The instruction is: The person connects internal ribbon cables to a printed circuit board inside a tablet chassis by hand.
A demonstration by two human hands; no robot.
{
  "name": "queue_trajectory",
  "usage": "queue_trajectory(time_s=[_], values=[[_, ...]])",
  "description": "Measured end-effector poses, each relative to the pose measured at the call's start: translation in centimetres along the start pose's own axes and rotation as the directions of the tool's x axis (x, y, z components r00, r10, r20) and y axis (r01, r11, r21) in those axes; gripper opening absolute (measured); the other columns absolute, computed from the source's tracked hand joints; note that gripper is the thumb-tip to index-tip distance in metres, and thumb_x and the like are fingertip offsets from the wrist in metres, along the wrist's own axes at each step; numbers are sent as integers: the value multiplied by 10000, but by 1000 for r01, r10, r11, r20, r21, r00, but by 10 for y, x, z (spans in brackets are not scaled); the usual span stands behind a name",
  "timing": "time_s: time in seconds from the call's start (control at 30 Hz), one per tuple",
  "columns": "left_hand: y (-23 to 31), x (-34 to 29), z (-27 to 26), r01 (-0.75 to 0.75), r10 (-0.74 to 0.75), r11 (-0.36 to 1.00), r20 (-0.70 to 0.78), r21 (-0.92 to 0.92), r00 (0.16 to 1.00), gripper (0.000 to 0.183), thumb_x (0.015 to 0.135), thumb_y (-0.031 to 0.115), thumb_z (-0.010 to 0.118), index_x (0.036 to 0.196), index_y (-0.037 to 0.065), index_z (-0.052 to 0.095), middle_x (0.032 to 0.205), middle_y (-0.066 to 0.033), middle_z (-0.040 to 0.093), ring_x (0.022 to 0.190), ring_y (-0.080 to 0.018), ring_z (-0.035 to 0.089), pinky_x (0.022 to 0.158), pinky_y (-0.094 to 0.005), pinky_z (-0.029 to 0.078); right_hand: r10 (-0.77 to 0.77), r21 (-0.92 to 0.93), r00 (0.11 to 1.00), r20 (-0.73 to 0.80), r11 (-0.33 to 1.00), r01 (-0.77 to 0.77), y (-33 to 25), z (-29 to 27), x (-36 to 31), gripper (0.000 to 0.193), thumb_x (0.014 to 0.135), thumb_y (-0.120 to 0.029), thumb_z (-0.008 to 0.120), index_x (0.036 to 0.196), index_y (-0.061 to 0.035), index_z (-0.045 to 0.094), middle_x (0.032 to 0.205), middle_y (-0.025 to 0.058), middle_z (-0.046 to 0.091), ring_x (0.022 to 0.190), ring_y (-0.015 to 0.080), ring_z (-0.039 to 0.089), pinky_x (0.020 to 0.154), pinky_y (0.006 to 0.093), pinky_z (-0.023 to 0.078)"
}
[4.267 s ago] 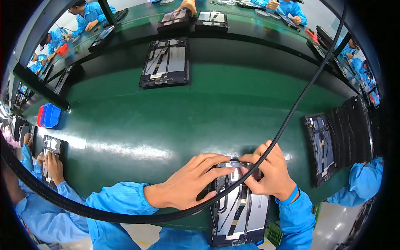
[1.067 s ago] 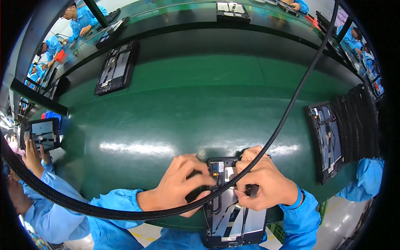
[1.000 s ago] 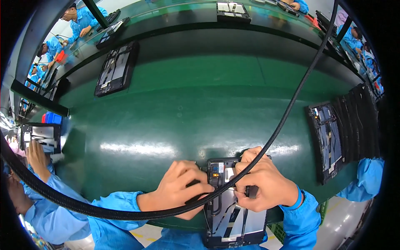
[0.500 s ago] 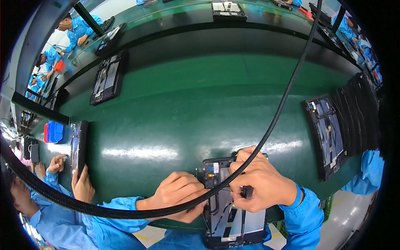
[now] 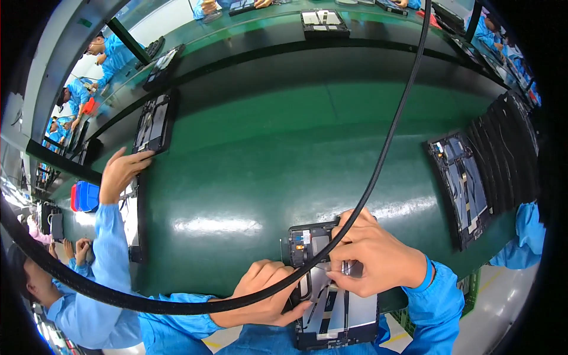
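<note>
An opened tablet-like device (image 5: 355, 313), its inner parts and thin cables bared, leans in front of me at the table's near edge. My left hand (image 5: 260, 296) is closed at its left edge, fingers curled and thumb against the frame. Over the upper right part of the device, my right hand (image 5: 381, 260) is in a pinch, thumb and forefinger close to the inner cables. What lies between those fingertips is too small to make out. A black braided cable (image 5: 378, 160) crosses in front of both hands and hides some fingers.
Another opened device (image 5: 458, 183) leans by a row of black casings (image 5: 503, 157) at right. A co-worker's hand (image 5: 121, 174) touches a device (image 5: 155, 121) at left; another device (image 5: 131, 219) stands beside that arm. Blue bin (image 5: 87, 196) at far left. More devices and people line the back.
The co-worker at left has reached forward to the farther device. My left hand has slid slightly down the device's edge, its thumb now more extended. My right hand keeps its pinch, slightly shifted.
</note>
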State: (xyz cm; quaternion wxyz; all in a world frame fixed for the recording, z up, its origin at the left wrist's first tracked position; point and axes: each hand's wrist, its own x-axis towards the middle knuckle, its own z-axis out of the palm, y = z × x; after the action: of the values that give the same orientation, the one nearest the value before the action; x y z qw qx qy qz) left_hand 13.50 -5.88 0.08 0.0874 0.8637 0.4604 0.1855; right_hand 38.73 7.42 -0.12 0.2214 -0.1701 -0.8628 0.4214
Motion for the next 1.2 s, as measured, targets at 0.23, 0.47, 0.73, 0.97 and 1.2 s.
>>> queue_trajectory(time_s=[0.23, 0.47, 0.73, 0.97, 1.2], values=[[3, -11, 6, 44, -30, 992, -112, 121, 993, 574, 826, 446, 814, 1256, 69, 770, 1011, -74, 709, 900, -268, 696, 779, -357, 516, 60, -58, 997, 38, 997, -58, -3, -13, -8, 141, 774, -149, 804, 736, -87, 684, 848, 39, 579, 960, 278, 552, 1020, 468, 396], [1, -10, 7, 139, -144, 989, -129, -46, 981, 519, 783, 362, 864, 1176, 40, 756, 992, -95, 729, 837, -269, 691, 773, -388, 472, 25, -75, 1000, 6, 997, -24, -4, -14, -12, 137, 774, -155, 790, 717, -88, 686, 855, 40, 577, 971, 282, 550, 1019, 468, 400], [3, -11, 6, 140, -144, 989, -126, -39, 982, 471, 791, 314, 843, 1161, 35, 758, 996, -97, 730, 870, -273, 676, 810, -380, 458, 51, -57, 999, -2, 997, -51, -1, -34, -26, 130, 749, -160, 837, 716, -113, 721, 833, 11, 541, 926, 255, 522, 945, 445, 374], [-1, -11, 9, 38, -25, 991, -100, 128, 995, 433, 824, 357, 782, 1173, 102, 807, 999, -47, 699, 937, -252, 651, 933, -440, 472, 130, -12, 991, -18, 991, -130, 6, -41, -36, 137, 756, -125, 843, 716, -88, 718, 790, 26, 534, 856, 248, 507, 797, 402, 406], [-27, 33, -1, -253, 252, 966, 20, 47, 967, 438, 742, 248, 740, 1165, 235, 853, 1103, -16, 676, 997, -212, 654, 1061, -495, 493, 226, 49, 972, 69, 972, -230, 12, -49, -42, 137, 771, -97, 776, 707, -24, 679, 685, 109, 562, 686, 312, 600, 601, 455, 435]])
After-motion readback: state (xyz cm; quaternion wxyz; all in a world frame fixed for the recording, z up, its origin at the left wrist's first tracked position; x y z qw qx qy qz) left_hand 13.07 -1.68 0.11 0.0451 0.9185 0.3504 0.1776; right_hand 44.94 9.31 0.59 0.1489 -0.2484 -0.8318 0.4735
